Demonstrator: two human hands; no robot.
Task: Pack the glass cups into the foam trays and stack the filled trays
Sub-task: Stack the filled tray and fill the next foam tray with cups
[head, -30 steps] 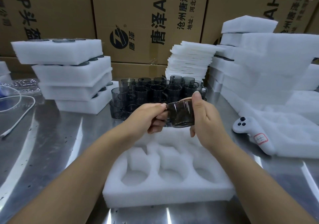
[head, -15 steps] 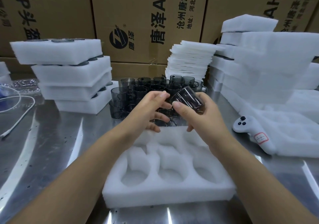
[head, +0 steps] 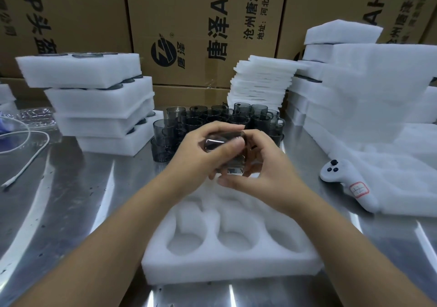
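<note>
From the head view, 1 smoky grey glass cup [head: 222, 142] is held tilted above the 12 o'clock edge of the white foam tray [head: 231, 266] on the steel bench [head: 71, 200]. The left grip [head: 201, 150] curls its fingers round the cup, and the right grip [head: 267, 172] clasps it from 3 o'clock. More grey cups [head: 257, 115] cluster at 12 o'clock, with stacked filled trays [head: 99, 98] at 10 o'clock.

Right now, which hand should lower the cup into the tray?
Left, probably. The left hand grips the cup from above, while the right hand has its thumb under it, which would block seating it in the tray.
</note>
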